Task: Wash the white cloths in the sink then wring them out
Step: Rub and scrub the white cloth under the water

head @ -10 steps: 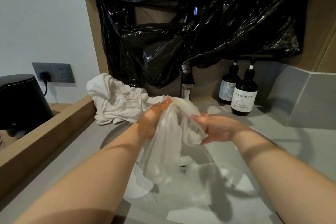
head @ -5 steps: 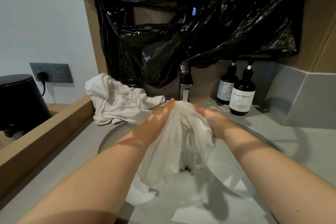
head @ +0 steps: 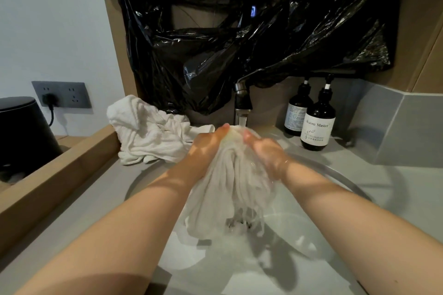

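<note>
**Wet cloth (head: 230,189) clasped under tap (head: 242,103)**

Fingers of the left hand (head: 206,148) and right hand (head: 266,151) are curled round the wet cloth's bunched top, which is held in the tap's stream above the sink (head: 311,235). A second cloth (head: 148,134) is heaped on the counter alongside.

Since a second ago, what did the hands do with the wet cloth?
The right hand, open beside the white cloth before, slid in toward the tap and closed onto the bunched top, opposite the left hand, which kept its hold. The tap kept running; the cloth pile on the counter and the two pump bottles stayed put.
</note>
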### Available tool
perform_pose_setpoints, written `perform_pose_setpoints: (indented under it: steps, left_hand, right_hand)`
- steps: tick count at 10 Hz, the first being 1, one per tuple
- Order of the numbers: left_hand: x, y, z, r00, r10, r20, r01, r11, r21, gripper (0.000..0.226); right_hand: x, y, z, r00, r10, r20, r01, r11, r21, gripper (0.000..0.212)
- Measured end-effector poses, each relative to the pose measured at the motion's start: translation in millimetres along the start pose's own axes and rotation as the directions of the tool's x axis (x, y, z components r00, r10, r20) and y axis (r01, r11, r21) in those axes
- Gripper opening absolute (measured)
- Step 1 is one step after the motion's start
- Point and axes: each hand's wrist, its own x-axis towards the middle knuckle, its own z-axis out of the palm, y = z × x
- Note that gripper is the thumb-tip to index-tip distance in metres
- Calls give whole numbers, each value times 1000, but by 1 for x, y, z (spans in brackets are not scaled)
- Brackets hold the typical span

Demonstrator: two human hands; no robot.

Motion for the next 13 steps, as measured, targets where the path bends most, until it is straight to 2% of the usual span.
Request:
perform_pose_setpoints:
  steps: [1, 2, 3, 4, 5, 6, 7, 8, 9, 10, 11, 12, 13]
  left_hand:
    - [3, -3, -1, 997, -82, 16, 82, 997, -1, 70]
    - [3, -8, 1, 997, -25, -69, 31, 996, 81, 42]
    - [1, -7, 4, 994, 29, -107, -9, 982, 187, 50]
    - [3, -9, 7, 996, 25, -91, -6, 979, 203, 50]
    - [2, -12, 11, 999, -18, -44, 23, 992, 120, 49]
    - [-2, -11, 16, 999, -39, 15, 38, 993, 110, 47]
    - [5, -12, 24, 986, -166, -34, 166, 986, 3, 69]
    - [11, -11, 30, 976, -179, -124, 174, 983, -53, 54]
    - [10, -5, 32, 970, -183, -161, 164, 979, -124, 57]
    - [10, -1, 33, 982, -151, -112, 131, 976, -172, 41]
    - [10, 1, 35, 976, -102, 191, 149, 957, -248, 15]
    - [10, 5, 34, 987, -50, 151, 67, 992, -108, 15]
    - [4, 4, 27, 981, 183, -61, -164, 958, 237, 31]
  right_hand:
    - [9, -1, -11, 996, 83, 21, -86, 970, 227, 71]
    - [8, -7, -11, 992, 57, 113, -83, 966, 246, 70]
    - [1, -11, 3, 996, -28, 90, 24, 999, 39, 51]
    - [-13, -8, 26, 968, -250, 30, 251, 951, -180, 43]
    - [-9, 4, 40, 971, -235, -39, 219, 947, -236, 33]
    - [-2, 3, 30, 978, -109, -179, 63, 967, -247, 39]
    - [-1, -6, 6, 988, 90, -126, -100, 992, -78, 61]
    - [-4, -8, 0, 991, 104, -84, -106, 994, -23, 62]
    - [-12, -7, 13, 980, -159, -117, 147, 983, -107, 42]
    - [-16, -4, 21, 966, -226, -128, 200, 961, -190, 39]
    - [-6, -9, 11, 976, -135, -169, 132, 991, -31, 39]
    - [4, -10, -2, 990, 70, -125, -54, 990, 130, 36]
    - [7, -20, -14, 988, 147, -56, -129, 961, 243, 47]
